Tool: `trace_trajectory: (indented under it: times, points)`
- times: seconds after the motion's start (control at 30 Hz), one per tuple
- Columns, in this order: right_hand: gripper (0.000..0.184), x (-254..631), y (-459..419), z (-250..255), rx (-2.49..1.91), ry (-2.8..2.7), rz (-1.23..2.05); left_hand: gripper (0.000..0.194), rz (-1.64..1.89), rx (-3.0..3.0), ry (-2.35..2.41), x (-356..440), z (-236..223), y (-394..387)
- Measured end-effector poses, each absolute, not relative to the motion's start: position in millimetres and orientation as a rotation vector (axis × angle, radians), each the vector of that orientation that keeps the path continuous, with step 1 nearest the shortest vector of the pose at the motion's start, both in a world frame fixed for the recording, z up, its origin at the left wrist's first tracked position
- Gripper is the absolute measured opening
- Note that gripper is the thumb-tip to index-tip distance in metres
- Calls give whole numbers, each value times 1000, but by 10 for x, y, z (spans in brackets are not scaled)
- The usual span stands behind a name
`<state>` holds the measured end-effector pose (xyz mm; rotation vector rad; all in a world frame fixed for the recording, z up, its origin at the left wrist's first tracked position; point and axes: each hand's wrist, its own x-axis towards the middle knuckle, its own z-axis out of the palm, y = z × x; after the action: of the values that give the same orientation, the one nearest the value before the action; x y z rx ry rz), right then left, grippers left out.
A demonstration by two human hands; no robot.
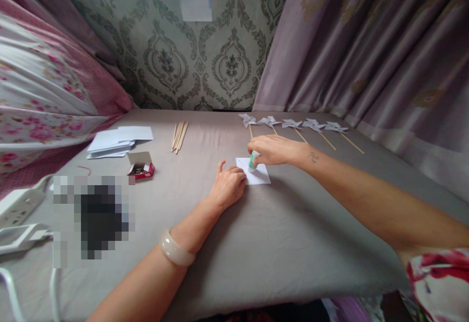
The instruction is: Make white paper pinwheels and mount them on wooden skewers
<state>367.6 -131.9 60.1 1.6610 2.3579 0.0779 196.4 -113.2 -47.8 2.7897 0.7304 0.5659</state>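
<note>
A small square of white paper (259, 178) lies on the grey cloth in front of me, with faint crease lines toward its corners. My right hand (269, 150) grips a green-and-white glue stick (252, 161) from above, its lower end against the paper. Bent over the paper's left edge, the fingers of my left hand (230, 185) hold it down, with the little finger raised. Part of that edge is hidden under the fingers. Beyond my right hand, several white paper pinwheels (292, 123) on wooden sticks lie in a row.
Several bare wooden sticks (179, 137) lie at the back. Stacked white paper sheets (112, 142) are at the left, near an open red box (141, 169) of small metal pieces. A white power strip (20, 207) with cables lies at the left edge, beside a blurred patch.
</note>
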Motion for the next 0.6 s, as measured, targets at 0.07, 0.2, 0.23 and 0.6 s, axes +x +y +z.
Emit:
trace_trajectory:
  times: [0.07,0.2,0.23,0.6]
  points:
    - [27,3671,-1314,598,1680,2335,88,24,566,2787,735,1963,-475,-1135]
    - [35,3660,-1306,590,1728,2263,120,24,560,2784,747,1962,-467,-1144]
    - [36,3658,-1303,589,1736,2251,122,25,559,2785,749,1963,-466,-1145]
    - [26,3545,-1276,646,1550,2391,9,23,570,2783,737,1964,-492,-1126]
